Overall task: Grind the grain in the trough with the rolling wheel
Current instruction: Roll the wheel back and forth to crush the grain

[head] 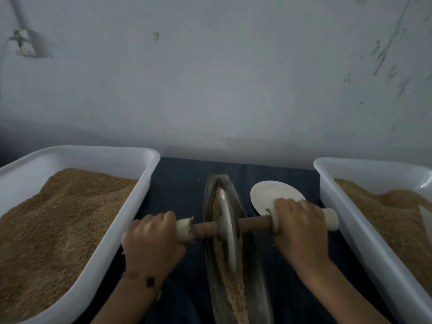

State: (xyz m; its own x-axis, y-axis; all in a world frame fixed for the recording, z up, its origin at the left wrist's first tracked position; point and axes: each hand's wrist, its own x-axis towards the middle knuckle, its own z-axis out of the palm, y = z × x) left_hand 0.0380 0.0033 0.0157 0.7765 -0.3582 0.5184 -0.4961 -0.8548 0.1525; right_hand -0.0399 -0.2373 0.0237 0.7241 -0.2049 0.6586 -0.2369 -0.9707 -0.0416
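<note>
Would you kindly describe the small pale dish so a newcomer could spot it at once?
Start between the two white tubs of grain, on the dark cloth. Just right of the metal trough, beyond the right hand, lies the pale dish: round, shallow and empty, unlike its grain-filled neighbours.

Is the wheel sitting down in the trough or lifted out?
In: the wheel stands upright, its lower edge in the grain inside the trough.

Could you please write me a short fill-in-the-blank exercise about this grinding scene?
1. The wheel stands in the ____ trough, on the grain.
2. Each hand, left hand and right hand, grips one end of the wheel's ____.
3. A white tub of grain sits on ____ side(s) of the trough.

Missing words: metal; axle; each
</note>
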